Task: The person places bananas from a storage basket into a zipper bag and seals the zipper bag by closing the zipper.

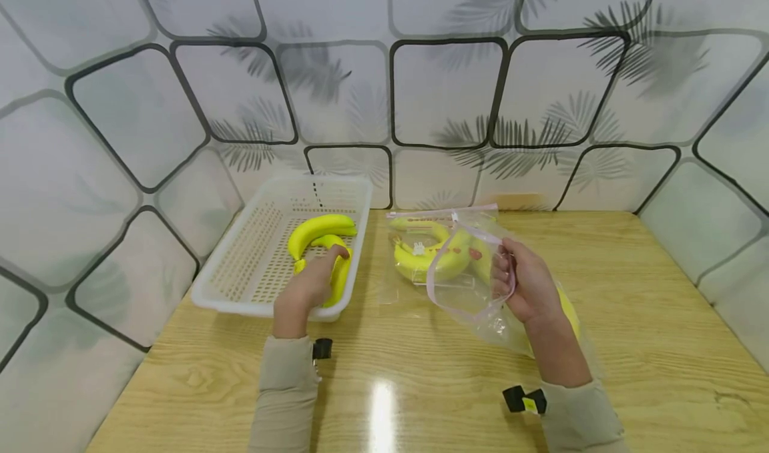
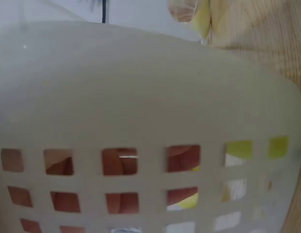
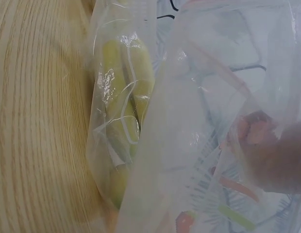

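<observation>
My left hand (image 1: 309, 283) reaches into a white perforated plastic basket (image 1: 210, 293) and grips a yellow banana (image 1: 340, 283) by its right wall. Next to it in the basket lies another banana (image 1: 321, 228). In the left wrist view the basket wall (image 2: 141, 97) hides most of the fingers, which show only through its holes. My right hand (image 1: 529, 279) holds the rim of a clear zip bag (image 1: 465, 299), its pink-edged mouth spread wide. Something yellow (image 1: 567, 311) shows in this bag, partly behind the right wrist.
Behind the held bag, a second clear zip bag (image 1: 389, 289) with bananas (image 1: 414, 263) inside lies on the wooden table (image 1: 420, 386). A patterned wall covering (image 1: 342, 93) encloses the table at the back and both sides.
</observation>
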{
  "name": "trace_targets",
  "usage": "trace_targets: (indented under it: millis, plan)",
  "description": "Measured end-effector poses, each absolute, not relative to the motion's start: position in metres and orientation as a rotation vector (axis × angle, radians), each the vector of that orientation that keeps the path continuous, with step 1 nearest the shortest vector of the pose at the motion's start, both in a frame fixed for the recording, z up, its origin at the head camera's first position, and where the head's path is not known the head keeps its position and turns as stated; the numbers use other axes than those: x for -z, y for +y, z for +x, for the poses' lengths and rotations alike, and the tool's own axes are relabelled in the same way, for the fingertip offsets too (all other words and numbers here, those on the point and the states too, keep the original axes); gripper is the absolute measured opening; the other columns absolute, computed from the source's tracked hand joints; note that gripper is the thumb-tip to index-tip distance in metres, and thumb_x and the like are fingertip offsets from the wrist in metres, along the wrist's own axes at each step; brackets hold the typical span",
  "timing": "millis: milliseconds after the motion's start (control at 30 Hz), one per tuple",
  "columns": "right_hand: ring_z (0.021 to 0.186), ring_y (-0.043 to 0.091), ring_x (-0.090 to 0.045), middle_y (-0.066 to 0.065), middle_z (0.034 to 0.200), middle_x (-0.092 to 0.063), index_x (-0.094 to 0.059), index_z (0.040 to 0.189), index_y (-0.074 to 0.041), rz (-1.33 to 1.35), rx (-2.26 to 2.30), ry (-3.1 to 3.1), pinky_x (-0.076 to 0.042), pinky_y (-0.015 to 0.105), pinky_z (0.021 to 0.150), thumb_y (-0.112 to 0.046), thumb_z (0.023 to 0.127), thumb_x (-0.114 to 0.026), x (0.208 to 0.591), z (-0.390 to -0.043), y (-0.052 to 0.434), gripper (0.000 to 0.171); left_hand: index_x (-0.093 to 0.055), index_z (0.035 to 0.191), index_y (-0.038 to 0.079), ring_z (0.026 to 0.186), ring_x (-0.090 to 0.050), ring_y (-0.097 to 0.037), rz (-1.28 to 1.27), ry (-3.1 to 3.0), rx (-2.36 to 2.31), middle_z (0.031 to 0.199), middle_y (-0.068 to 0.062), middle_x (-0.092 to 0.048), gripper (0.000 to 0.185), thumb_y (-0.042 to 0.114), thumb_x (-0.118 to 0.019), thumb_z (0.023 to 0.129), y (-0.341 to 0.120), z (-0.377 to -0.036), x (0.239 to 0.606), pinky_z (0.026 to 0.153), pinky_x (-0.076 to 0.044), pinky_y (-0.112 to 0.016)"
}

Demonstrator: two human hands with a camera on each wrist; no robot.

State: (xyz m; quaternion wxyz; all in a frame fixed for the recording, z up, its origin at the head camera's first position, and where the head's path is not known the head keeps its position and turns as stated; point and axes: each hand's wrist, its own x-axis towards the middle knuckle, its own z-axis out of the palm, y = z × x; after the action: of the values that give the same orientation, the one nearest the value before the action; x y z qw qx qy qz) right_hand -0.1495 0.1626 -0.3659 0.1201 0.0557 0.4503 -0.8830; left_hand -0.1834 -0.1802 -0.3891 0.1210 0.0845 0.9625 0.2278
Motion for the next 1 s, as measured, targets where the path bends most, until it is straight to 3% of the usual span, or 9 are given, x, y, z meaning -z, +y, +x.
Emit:
trace_targets:
  millis: [133, 333, 500, 667, 833, 1000]
  plan:
    - [0.053, 0.005, -0.033, -0.006, 0.065, -0.042, -0.040, 0.088, -0.012, 0.166, 2.575, 1.328, -0.026, 0.017, 0.045, -0.028, 0.109, -0.032, 0.366, -0.149, 0.162, 0.027, -0.044, 0.140, 0.017, 0.062, -0.036, -0.017, 0.323, 2.809, -0.656, 0.072, -0.003, -0.039, 0.065, -0.020, -0.039, 0.087, -0.181, -0.187, 0.391, 0.057, -0.031, -0.028]
    - [0.054, 0.006, -0.032, -0.006, 0.065, -0.042, -0.041, 0.088, -0.012, 0.171, 2.564, 1.339, -0.025, 0.018, 0.046, -0.028, 0.109, -0.032, 0.367, -0.149, 0.161, 0.028, -0.059, 0.128, 0.014, 0.082, -0.049, -0.023, 0.297, 2.798, -0.592, 0.104, -0.013, -0.059, 0.061, -0.024, -0.039, 0.084, -0.183, -0.187, 0.392, 0.066, -0.039, -0.031]
    - [0.054, 0.005, -0.033, -0.006, 0.066, -0.042, -0.041, 0.088, -0.012, 0.177, 2.558, 1.344, -0.025, 0.018, 0.046, -0.028, 0.109, -0.034, 0.366, -0.149, 0.161, 0.027, -0.066, 0.120, 0.013, 0.093, -0.050, -0.025, 0.241, 2.791, -0.593, 0.122, -0.014, -0.060, 0.059, -0.024, -0.041, 0.081, -0.183, -0.184, 0.390, 0.070, -0.042, -0.031]
    - [0.054, 0.006, -0.032, -0.006, 0.065, -0.042, -0.040, 0.088, -0.012, 0.168, 2.555, 1.350, -0.024, 0.018, 0.046, -0.029, 0.109, -0.035, 0.366, -0.149, 0.161, 0.027, -0.063, 0.119, 0.012, 0.080, -0.049, -0.025, 0.195, 2.791, -0.699, 0.114, -0.019, -0.051, 0.057, -0.024, -0.040, 0.081, -0.185, -0.184, 0.390, 0.061, -0.041, -0.029]
    - [0.054, 0.006, -0.031, -0.006, 0.065, -0.041, -0.039, 0.089, -0.012, 0.161, 2.553, 1.360, -0.024, 0.018, 0.046, -0.028, 0.109, -0.034, 0.367, -0.150, 0.161, 0.026, -0.060, 0.112, 0.009, 0.086, -0.045, -0.027, 0.243, 2.829, -0.741, 0.108, -0.019, -0.047, 0.047, -0.024, -0.041, 0.083, -0.189, -0.188, 0.391, 0.065, -0.040, -0.030]
    - [0.055, 0.006, -0.027, -0.006, 0.065, -0.041, -0.040, 0.088, -0.012, 0.161, 2.558, 1.350, -0.023, 0.018, 0.046, -0.028, 0.109, -0.034, 0.368, -0.151, 0.161, 0.027, -0.057, 0.106, 0.006, 0.075, -0.041, -0.025, 0.262, 2.862, -0.843, 0.093, -0.018, -0.046, 0.043, -0.023, -0.037, 0.080, -0.195, -0.192, 0.392, 0.058, -0.037, -0.029]
